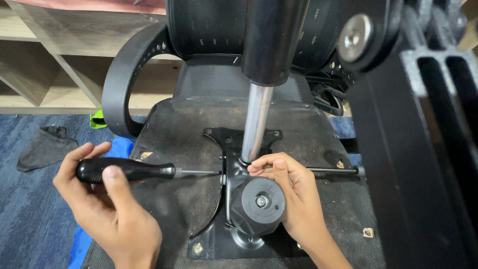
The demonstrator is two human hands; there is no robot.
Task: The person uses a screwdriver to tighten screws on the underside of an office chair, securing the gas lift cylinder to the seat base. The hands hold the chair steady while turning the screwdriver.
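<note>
From the head camera, an office chair lies turned over, the underside of its seat [179, 149] facing up and filling the middle of the view. A black metal mechanism plate [219, 244] is bolted to that underside, and a chrome gas cylinder [256, 124] rises from it toward the camera, topped by a black sleeve [271, 40].

The left hand [107, 204] is closed around the black handle of a screwdriver [129, 171] — fingers wrapped under it, thumb lying across the top. The tool lies level, and its thin shaft runs rightward to the left edge of the plate, where the tip meets the metal beside the cylinder's base.

The right hand [289, 194] rests on the mechanism with no tool in it. Its fingers are bent and pressed together against the foot of the cylinder, while the palm sits against the side of a round black tension knob [260, 201]; whether it truly grips the knob cannot be told. A thin lever rod [333, 170] sticks out to the right from behind this hand.

One curved black armrest [122, 79] arches at upper left, with the mesh backrest [209, 25] behind the cylinder. A chair base leg with a bolt [354, 36] looms at upper right — very close and blurred. The floor is blue carpet [30, 224], with a dark cloth [45, 144] on it at left and wooden shelving [50, 60] beyond.
</note>
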